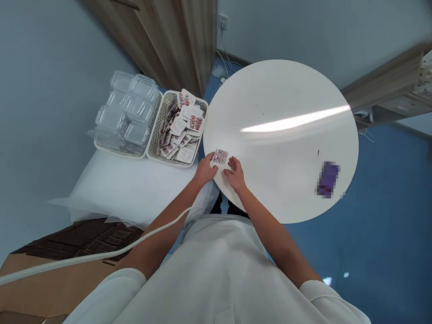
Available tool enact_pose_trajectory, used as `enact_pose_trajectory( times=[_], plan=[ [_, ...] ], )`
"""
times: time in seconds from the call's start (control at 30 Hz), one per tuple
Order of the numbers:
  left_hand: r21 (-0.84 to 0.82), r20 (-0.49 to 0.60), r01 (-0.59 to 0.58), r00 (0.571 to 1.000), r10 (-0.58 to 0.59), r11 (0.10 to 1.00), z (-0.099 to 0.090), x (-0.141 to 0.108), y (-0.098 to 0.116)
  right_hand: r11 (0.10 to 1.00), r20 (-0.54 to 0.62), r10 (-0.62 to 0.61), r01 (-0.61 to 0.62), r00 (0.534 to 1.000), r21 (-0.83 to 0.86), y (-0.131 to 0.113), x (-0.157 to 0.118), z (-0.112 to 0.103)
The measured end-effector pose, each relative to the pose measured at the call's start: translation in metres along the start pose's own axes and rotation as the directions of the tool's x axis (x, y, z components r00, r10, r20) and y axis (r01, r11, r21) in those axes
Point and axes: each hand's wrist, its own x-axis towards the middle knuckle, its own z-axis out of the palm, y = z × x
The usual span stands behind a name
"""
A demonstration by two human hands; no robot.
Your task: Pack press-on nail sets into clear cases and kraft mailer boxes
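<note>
A small clear pack of dark red, almond-shaped pieces that look like press-on nails (221, 156) lies at the near left edge of the round white table (280, 90). My left hand (205, 170) is at the pack's left side, thumb and index finger apart. Its index fingertip is close to the pack's edge; whether they touch I cannot tell. On the other side, my right hand (236, 174) has its fingers spread and curved beside the pack, with nothing in them.
Left of the table, a white basket (153, 141) holds many printed cards and similar packs. Another white basket (135, 156) beside it is heaped with clear plastic boxes (113, 118). A pixelated purple object (328, 179) lies at the table's right. A white cable (111, 253) crosses my left arm.
</note>
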Motion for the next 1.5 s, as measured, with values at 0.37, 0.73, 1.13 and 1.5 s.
enact_pose_trajectory(
  times=[0.37,0.73,1.13,1.5],
  plan=[
    [-0.075,-0.071,0.13,0.988,-0.135,0.989,0.018,-0.06,-0.003,0.996,0.171,0.029,-0.014,0.985,-0.089,-0.008,-0.034,-0.043],
    [-0.195,-0.121,0.249,0.954,-0.275,0.949,0.042,-0.14,-0.006,0.97,0.283,-0.001,0.069,0.959,-0.233,-0.005,-0.066,-0.08],
    [-0.19,-0.34,0.142,0.918,-0.201,0.971,-0.019,-0.199,-0.017,0.938,0.61,-0.172,0.318,0.773,-0.138,-0.033,-0.087,0.018],
    [-0.046,-0.327,0.028,0.944,-0.041,0.999,-0.086,-0.194,-0.028,0.897,0.668,-0.219,0.416,0.711,-0.148,-0.052,-0.103,0.099]
  ],
)
